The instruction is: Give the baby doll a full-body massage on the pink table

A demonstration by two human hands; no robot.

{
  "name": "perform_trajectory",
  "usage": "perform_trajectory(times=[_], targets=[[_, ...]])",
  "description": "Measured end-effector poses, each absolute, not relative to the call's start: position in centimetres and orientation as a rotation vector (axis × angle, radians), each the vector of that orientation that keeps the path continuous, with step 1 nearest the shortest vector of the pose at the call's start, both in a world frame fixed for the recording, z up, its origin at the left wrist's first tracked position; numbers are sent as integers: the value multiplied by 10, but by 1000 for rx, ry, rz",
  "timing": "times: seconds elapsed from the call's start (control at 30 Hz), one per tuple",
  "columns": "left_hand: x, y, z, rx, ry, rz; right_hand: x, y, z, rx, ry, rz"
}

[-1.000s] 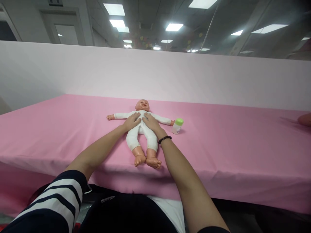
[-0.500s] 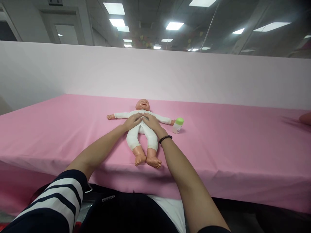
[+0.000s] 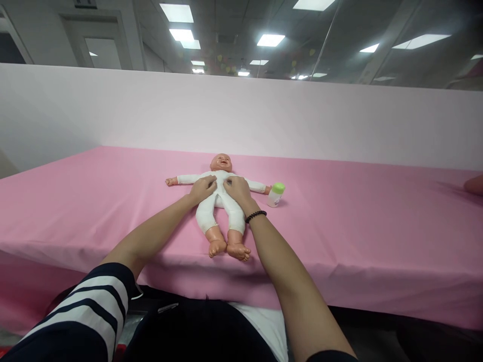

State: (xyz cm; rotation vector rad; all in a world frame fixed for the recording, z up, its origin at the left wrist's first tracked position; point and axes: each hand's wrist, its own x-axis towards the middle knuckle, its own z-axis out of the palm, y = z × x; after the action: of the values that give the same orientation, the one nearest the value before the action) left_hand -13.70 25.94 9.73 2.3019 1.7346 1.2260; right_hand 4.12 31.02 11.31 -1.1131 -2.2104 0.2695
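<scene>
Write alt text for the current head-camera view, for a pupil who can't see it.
A person's left hand and right hand, both curled, rest on a white-clothed baby doll lying face-up on a pink cloth. A green-capped bottle is beside the doll, and a dark bracelet circles the person's right wrist.

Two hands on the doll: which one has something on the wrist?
The right hand: a dark bracelet circles its wrist. The left hand, on the other side of the doll's torso, has a bare wrist.
</scene>
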Motion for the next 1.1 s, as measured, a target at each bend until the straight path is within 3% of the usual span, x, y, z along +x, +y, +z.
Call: perform_trajectory(times=[0.27,0.63,0.83,1.1], targets=[[-141,268,97,2383,1564,1025,41,317,110,-1013,-2356,382],[-181,282,83,2084,1939,840,78,340,96,-1518,-2263,348],[-215,275,82,1963,2236,947,104,343,91,-1690,-2058,156],[-248,261,87,1358,2513,1307,119,346,90,-1734,-1708,97]])
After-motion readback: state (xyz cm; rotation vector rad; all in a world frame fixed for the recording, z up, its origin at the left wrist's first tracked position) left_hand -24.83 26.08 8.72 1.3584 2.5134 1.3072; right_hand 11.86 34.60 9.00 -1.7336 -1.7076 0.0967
